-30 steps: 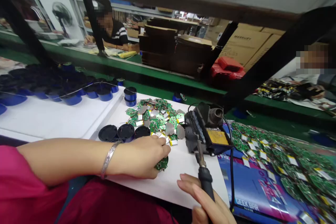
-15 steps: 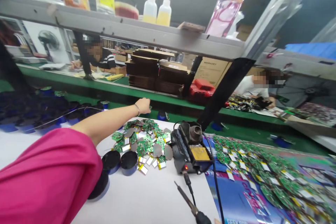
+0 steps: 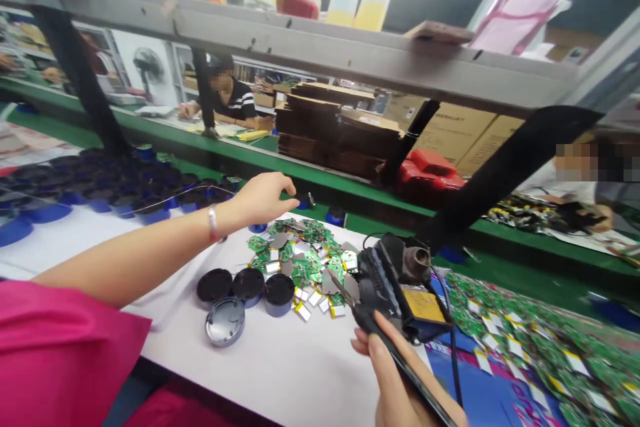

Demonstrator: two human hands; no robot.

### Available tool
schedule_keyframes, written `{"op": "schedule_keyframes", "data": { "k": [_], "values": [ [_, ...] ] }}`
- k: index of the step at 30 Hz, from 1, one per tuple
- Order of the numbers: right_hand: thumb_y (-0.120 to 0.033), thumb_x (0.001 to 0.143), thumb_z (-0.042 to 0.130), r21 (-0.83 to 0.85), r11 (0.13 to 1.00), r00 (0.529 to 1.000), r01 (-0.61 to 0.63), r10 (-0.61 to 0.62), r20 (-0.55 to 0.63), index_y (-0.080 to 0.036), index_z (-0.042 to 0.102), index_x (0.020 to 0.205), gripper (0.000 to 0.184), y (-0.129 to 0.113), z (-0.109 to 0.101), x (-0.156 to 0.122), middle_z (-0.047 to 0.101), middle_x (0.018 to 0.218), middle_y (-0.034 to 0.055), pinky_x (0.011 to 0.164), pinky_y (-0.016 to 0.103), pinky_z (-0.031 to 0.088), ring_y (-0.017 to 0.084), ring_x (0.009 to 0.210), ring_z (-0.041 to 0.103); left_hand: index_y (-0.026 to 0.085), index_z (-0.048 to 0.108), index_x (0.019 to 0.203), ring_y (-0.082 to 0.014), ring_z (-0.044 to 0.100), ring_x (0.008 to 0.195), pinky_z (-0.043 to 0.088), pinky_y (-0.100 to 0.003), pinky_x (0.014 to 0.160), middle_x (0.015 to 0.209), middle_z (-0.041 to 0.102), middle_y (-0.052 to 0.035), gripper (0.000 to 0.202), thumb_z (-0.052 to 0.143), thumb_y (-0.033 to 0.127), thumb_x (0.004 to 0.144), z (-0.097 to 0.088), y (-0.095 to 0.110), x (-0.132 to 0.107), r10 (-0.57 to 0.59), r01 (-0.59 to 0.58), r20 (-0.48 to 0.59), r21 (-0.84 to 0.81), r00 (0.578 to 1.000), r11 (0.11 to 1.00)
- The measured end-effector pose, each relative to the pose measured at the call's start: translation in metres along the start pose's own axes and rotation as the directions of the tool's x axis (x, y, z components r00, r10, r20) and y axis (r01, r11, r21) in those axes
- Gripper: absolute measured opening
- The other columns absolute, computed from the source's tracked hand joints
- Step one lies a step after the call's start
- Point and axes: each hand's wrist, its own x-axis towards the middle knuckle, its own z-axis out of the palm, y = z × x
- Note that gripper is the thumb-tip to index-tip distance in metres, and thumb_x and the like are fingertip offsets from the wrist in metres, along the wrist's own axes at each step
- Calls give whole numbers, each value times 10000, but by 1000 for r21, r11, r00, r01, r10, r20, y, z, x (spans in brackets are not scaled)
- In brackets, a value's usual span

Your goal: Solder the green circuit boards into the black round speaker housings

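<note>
My left hand (image 3: 263,197) is stretched forward above the pile of green circuit boards (image 3: 300,257), its fingers pinched on a small dark part (image 3: 306,199) over the green belt. My right hand (image 3: 400,380) is at the bottom right, wrapped round the black handle of a soldering iron (image 3: 365,317) whose tip points up-left toward the pile. Three round black-and-blue cases (image 3: 247,285) stand in a row beside the pile, and one silvery open case (image 3: 225,321) lies in front of them on the white sheet (image 3: 280,367).
A soldering station (image 3: 405,280) sits right of the pile. More green boards (image 3: 540,340) cover the blue sheet at the right. Many blue cases (image 3: 100,187) fill the left. A metal shelf (image 3: 320,47) with glue bottles runs overhead. Other people work across the green belt (image 3: 350,190).
The view has shifted. My left hand has drawn slightly back from the belt with a small dark part. My right hand has come into view, lifting the soldering iron. A silvery case now lies open.
</note>
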Motion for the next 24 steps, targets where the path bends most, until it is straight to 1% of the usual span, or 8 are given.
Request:
{"op": "schedule_keyframes", "data": {
  "k": [2,4,7,10,13,15,18,24],
  "values": [
    [-462,805,722,50,995,995,86,-88,47,-153,748,1057,399,-5,21,17,769,880,87,705,318,622,249,745,749,189,725,931,-218,682,954,512,-313,866,1002,743,-40,240,625,388,841,-7,-7,-39,-4,-2,-58,-102,998,995],
    [-441,780,745,133,980,986,146,-155,57,-161,760,1007,361,-10,44,36,768,873,86,702,332,621,245,728,744,201,720,881,-202,684,934,513,-307,864,980,745,-26,207,621,379,843,-7,-14,-74,-22,-7,-119,-237,993,971],
    [-427,802,708,245,967,997,62,-71,27,-157,751,942,307,-14,79,59,748,770,64,624,312,605,224,659,731,221,717,844,-199,686,959,512,-314,897,1005,745,-19,211,614,405,854,1,-28,-114,-110,43,-181,-341,977,939],
    [-412,799,703,298,955,1000,12,-20,22,-161,724,886,267,-10,105,70,728,724,37,626,294,590,210,641,727,221,707,802,-208,684,969,515,-326,904,1003,744,-28,223,611,414,859,14,-46,-139,-232,124,-260,-375,937,919],
    [-408,809,697,297,955,999,23,-28,15,-163,718,885,258,1,119,68,727,742,35,623,279,581,202,651,730,217,701,800,-209,679,955,526,-318,868,983,741,-38,227,607,415,862,27,-65,-152,-317,182,-307,-396,897,900],
    [-407,815,696,294,955,999,38,-40,4,-162,716,887,256,9,122,65,730,763,41,613,271,580,199,647,731,216,697,795,-207,677,940,531,-306,837,964,739,-39,232,611,422,857,33,-74,-157,-363,216,-316,-417,876,883],
    [-410,822,694,301,952,998,56,-63,14,-158,709,885,260,15,123,62,735,803,53,615,274,588,198,637,731,220,696,791,-200,674,918,525,-297,835,937,737,-28,229,624,431,842,38,-80,-159,-423,261,-304,-452,854,853],
    [-429,826,693,300,953,999,39,-46,17,-152,710,910,290,20,125,63,744,865,77,629,294,602,200,647,732,235,698,774,-185,670,873,514,-284,836,905,735,-3,209,636,429,820,38,-79,-156,-452,286,-262,-489,853,824]
  ]
}}
